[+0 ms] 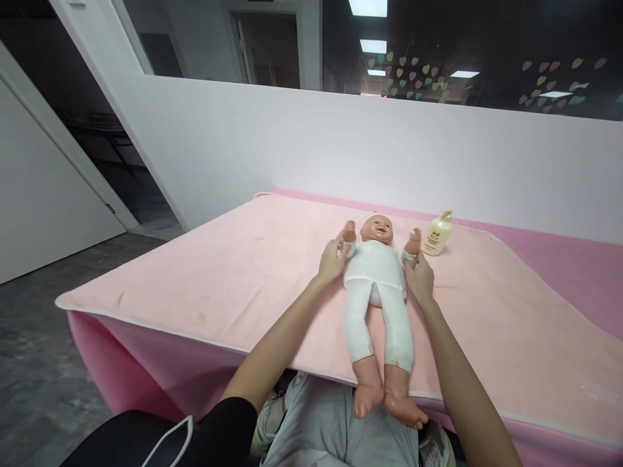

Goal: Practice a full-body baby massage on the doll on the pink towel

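Observation:
On its back lies a baby doll (374,264) with a white cloth body and bare plastic head, hands and feet. Its head points away from me, and its feet reach past the table's near edge. My left hand (333,261) is closed around the doll's arm on the left side, just below the doll's hand. On the other side, my right hand (420,277) grips the opposite arm near its white cuff. Both doll arms are bent up beside the head. My fingertips are partly hidden behind the doll's arms.
A pale yellow pump bottle (437,236) stands right of the doll's head. Light pink cloth (204,279) covers the table, with darker pink cloth (559,266) beneath. A white wall with a window (195,130) rises behind. My legs are at the near edge.

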The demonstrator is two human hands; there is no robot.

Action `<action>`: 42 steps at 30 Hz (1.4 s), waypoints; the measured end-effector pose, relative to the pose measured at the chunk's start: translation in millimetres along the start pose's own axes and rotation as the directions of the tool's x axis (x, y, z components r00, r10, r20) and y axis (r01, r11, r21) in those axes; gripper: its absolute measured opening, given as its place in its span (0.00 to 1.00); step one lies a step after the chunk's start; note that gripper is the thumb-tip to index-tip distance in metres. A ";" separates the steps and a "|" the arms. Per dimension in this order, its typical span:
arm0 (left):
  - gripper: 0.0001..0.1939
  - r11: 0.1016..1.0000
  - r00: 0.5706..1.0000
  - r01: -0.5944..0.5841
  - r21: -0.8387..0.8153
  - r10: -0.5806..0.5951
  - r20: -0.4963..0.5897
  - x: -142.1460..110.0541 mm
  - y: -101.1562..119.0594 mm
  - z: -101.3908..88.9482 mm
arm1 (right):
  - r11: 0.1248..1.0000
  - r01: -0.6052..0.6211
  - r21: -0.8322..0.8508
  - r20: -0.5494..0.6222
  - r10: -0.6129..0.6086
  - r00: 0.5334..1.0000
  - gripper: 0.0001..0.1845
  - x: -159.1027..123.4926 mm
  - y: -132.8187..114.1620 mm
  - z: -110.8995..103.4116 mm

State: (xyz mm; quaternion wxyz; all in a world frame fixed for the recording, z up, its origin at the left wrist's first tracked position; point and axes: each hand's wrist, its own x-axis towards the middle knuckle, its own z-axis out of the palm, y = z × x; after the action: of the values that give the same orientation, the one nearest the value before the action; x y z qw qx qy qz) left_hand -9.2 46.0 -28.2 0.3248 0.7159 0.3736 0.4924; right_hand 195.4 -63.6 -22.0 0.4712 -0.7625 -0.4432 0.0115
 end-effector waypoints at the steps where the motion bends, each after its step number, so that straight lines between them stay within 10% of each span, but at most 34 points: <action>1: 0.26 0.990 0.995 -0.075 0.116 0.068 0.066 -3.4 4.4 2.5 | 0.987 0.098 -0.127 0.050 -0.093 0.994 0.22 -4.0 -4.4 0.7; 6: 0.25 0.985 0.990 -0.108 0.133 0.095 0.101 -4.5 10.6 4.8 | 0.964 0.152 -0.216 0.098 -0.133 0.986 0.23 -4.4 -6.3 -0.6; 9: 0.28 0.951 0.976 0.178 -0.254 -0.203 -0.079 6.3 1.7 -5.6 | 0.981 -0.136 0.139 -0.033 0.142 0.989 0.21 9.2 7.8 -4.5; 14: 0.29 0.770 0.833 0.363 -0.525 -0.521 -0.188 12.8 -12.5 -16.3 | 0.714 -0.484 0.506 0.056 0.532 0.845 0.24 21.1 21.6 -7.8; 18: 0.29 0.959 0.957 0.156 -0.235 -0.206 -0.204 5.4 -9.1 -5.6 | 0.967 -0.152 0.204 -0.054 0.166 0.985 0.20 8.1 9.1 -2.4; 21: 0.25 0.977 0.990 -0.137 0.164 0.130 0.051 -2.3 -0.4 2.0 | 0.981 0.167 -0.099 0.070 -0.161 0.985 0.22 -3.7 -2.9 3.0; 25: 0.23 0.922 0.960 -0.255 0.291 0.207 0.188 -4.8 4.7 1.7 | 0.991 0.124 -0.051 0.020 -0.123 0.992 0.19 -2.6 -2.2 2.8; 29: 0.26 0.983 0.989 0.117 -0.143 -0.128 -0.069 6.2 -4.1 -7.4 | 0.869 -0.331 0.367 -0.053 0.374 0.926 0.20 12.0 12.3 -4.3; 33: 0.25 0.783 0.838 0.382 -0.491 -0.517 -0.174 15.0 -15.1 -14.3 | 0.681 -0.505 0.531 0.067 0.560 0.826 0.24 18.2 19.0 -7.6; 35: 0.24 0.792 0.829 0.390 -0.470 -0.524 -0.195 14.6 -16.7 -13.3 | 0.766 -0.454 0.456 0.010 0.505 0.863 0.22 15.9 16.2 -6.7; 39: 0.25 0.972 0.972 0.152 -0.180 -0.180 -0.151 3.2 -6.0 -4.2 | 0.996 -0.043 0.076 -0.026 0.045 0.999 0.17 3.8 2.5 -2.7; 42: 0.24 0.986 0.993 -0.118 0.122 0.115 0.034 -8.5 9.0 2.0 | 0.970 0.211 -0.119 0.083 -0.202 0.976 0.21 -4.6 -6.0 -0.7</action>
State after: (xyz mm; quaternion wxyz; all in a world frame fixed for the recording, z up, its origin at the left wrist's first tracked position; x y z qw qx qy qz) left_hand -7.3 33.9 -25.2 0.2556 0.7618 0.3565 0.4768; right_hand 188.9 -66.3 -19.1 0.4044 -0.7397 -0.5365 -0.0389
